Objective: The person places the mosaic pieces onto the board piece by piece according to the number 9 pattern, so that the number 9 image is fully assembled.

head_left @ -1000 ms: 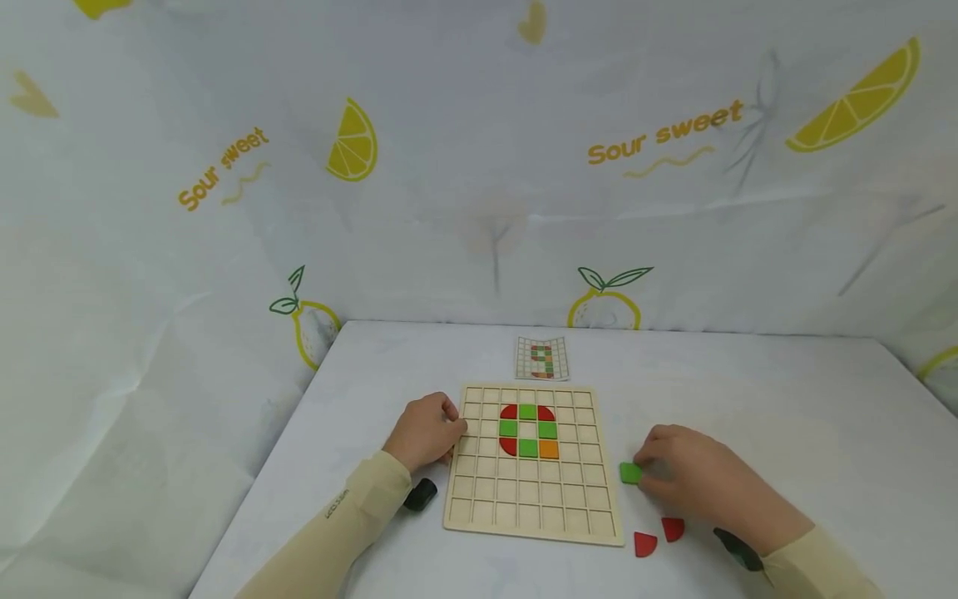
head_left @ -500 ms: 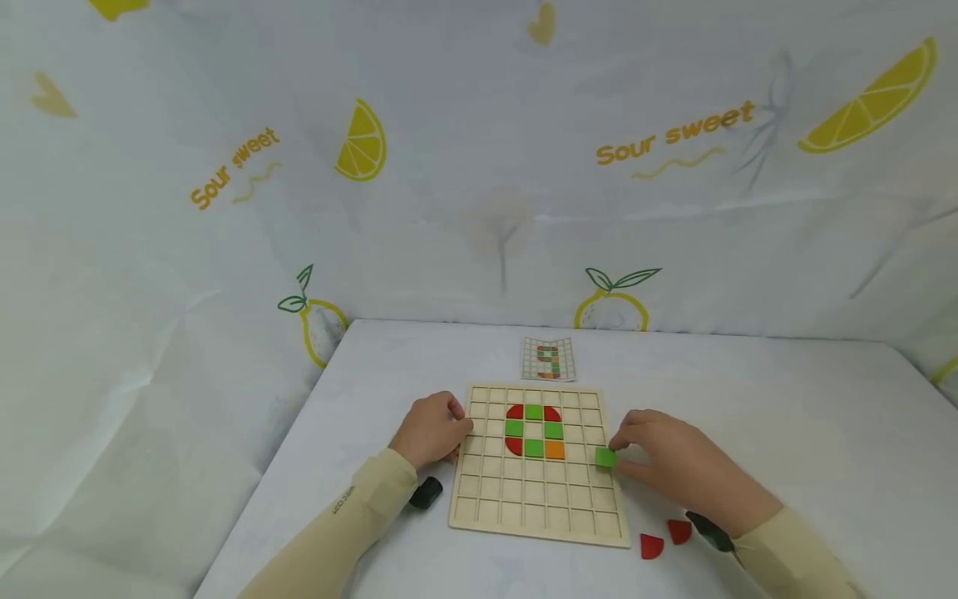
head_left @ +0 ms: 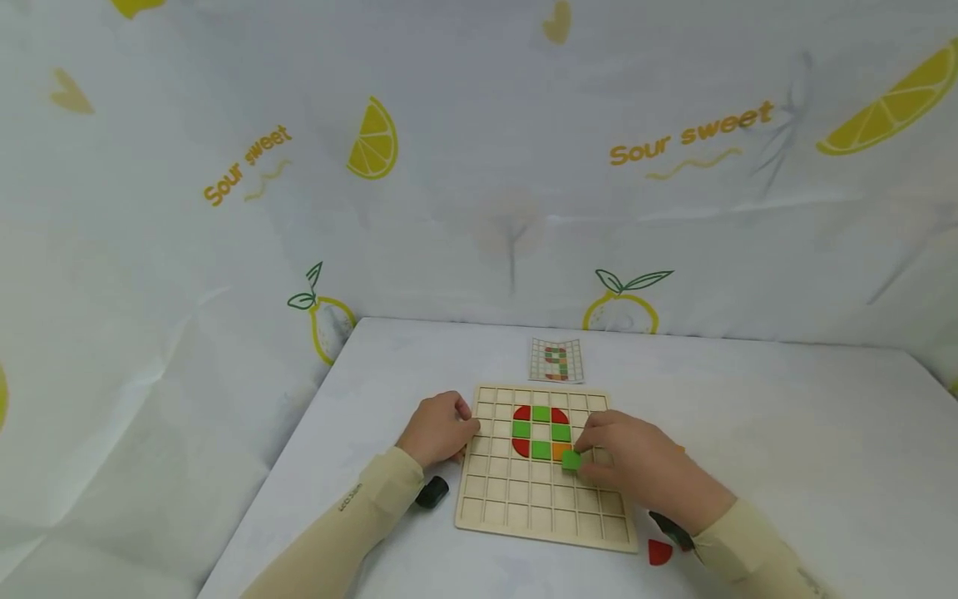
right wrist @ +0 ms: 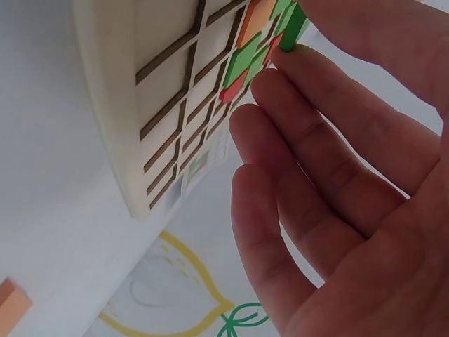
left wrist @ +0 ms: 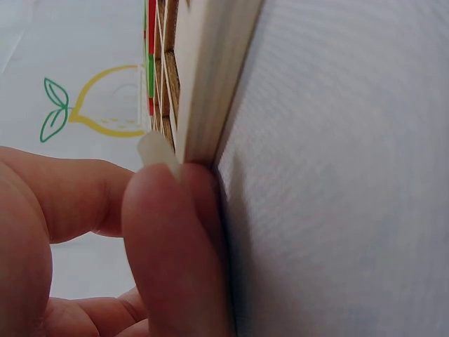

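Note:
A pale wooden grid board (head_left: pixel 509 509) lies flat on the table. On its upper middle, green squares, red quarter-round tiles and an orange square (head_left: pixel 560 450) form a ring. My right hand (head_left: pixel 644 466) pinches a green square tile (head_left: pixel 571 461) between thumb and index finger, over the board just beside the orange square. In the right wrist view that green tile (right wrist: pixel 293 29) stands tilted at the fingertips, and the other fingers are bent loosely. My left hand (head_left: pixel 437 428) holds the board's left edge, its thumb (left wrist: pixel 161 232) against the wooden side (left wrist: pixel 210 91).
A small printed pattern card (head_left: pixel 556 361) lies behind the board. A red quarter-round tile (head_left: pixel 659 552) sits near the board's front right corner; another is mostly hidden by my right wrist. An orange piece (head_left: pixel 679 449) peeks out beyond my right hand.
My right hand has lifted the green tile from the table at the right and carried it left over the board, up to the orange square. The left hand stays at the board's edge.

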The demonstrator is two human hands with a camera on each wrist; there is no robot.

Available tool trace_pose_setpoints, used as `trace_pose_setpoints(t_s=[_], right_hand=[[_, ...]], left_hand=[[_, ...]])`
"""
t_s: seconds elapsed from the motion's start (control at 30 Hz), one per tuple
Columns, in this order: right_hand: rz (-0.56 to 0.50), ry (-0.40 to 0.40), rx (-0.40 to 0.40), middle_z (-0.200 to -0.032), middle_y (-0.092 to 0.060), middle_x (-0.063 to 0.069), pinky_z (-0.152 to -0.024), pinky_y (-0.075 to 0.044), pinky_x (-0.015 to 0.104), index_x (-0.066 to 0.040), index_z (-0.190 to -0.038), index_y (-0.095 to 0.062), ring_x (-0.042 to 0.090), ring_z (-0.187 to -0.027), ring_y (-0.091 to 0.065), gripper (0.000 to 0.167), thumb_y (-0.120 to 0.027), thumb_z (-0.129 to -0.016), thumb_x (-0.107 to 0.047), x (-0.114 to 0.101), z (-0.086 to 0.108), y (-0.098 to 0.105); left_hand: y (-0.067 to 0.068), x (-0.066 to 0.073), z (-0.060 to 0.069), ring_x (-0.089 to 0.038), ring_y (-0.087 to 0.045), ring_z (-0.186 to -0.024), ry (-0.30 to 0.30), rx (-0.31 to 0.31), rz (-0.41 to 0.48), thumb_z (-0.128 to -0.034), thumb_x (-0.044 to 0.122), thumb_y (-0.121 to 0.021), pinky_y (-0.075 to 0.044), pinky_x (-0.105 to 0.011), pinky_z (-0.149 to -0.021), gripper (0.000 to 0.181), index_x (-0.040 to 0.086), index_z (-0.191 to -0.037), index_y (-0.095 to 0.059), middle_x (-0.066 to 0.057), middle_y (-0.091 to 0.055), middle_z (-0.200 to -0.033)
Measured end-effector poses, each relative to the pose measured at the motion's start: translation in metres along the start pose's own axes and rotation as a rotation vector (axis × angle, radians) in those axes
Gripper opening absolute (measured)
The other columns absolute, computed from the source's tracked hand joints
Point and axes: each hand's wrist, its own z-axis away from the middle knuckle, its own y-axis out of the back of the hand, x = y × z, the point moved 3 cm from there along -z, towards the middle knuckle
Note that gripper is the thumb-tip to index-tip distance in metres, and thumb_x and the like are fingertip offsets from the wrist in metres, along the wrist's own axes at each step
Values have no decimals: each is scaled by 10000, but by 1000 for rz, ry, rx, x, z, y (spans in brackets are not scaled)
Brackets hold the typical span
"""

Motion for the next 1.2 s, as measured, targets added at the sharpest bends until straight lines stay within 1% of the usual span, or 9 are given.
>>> trace_pose_setpoints(t_s=[0.1,0.2,0.3,0.6,0.87,1.07,1.2], right_hand=[[6,12,1,-963,-647,-152,-792,-555,280,-210,-993,-840,40,-882,-580,119,-869,-879,-200,-4,-1,-3],[28,5,-8,-950,-634,-166,-795,-561,275,-216,-988,-843,18,-865,-563,123,-895,-881,-248,-7,-1,-7],[48,10,-7,-942,-632,-174,-800,-566,281,-222,-976,-840,10,-851,-560,113,-895,-886,-263,-8,-2,-10],[84,80,26,-919,-641,-166,-775,-569,277,-229,-948,-830,2,-835,-564,72,-873,-890,-235,-6,-3,-14],[87,95,26,-895,-636,-174,-750,-556,272,-224,-943,-839,-5,-809,-543,75,-880,-881,-226,-7,-3,-15],[94,104,28,-882,-630,-175,-729,-540,268,-217,-942,-840,-11,-785,-526,91,-890,-868,-233,-6,-3,-17],[86,107,31,-880,-626,-178,-733,-532,277,-220,-940,-837,-13,-783,-522,85,-878,-866,-211,-6,-3,-17]], left_hand=[[0,0,-1,-139,-642,-543,0,-2,0,-992,203,-695,-495,-271,-548,116,101,-986,-640,-23,-672,-645],[0,-1,0,-141,-635,-542,-3,-2,-3,-991,199,-693,-485,-270,-545,116,98,-985,-638,-24,-667,-637],[0,-1,0,-142,-629,-539,-2,-3,-11,-990,194,-687,-474,-270,-545,110,96,-984,-636,-24,-660,-625],[1,0,-1,-136,-619,-525,-8,-2,-3,-988,195,-685,-464,-269,-544,108,100,-980,-635,-17,-651,-600],[1,2,3,-132,-626,-530,-17,2,-1,-983,174,-687,-473,-260,-551,103,87,-982,-633,-16,-649,-606],[1,1,1,-135,-627,-526,-20,6,-8,-987,183,-687,-468,-261,-538,106,91,-977,-635,-17,-653,-611],[1,1,1,-136,-625,-527,-9,6,-12,-992,194,-686,-467,-264,-537,109,98,-975,-636,-18,-653,-619]])
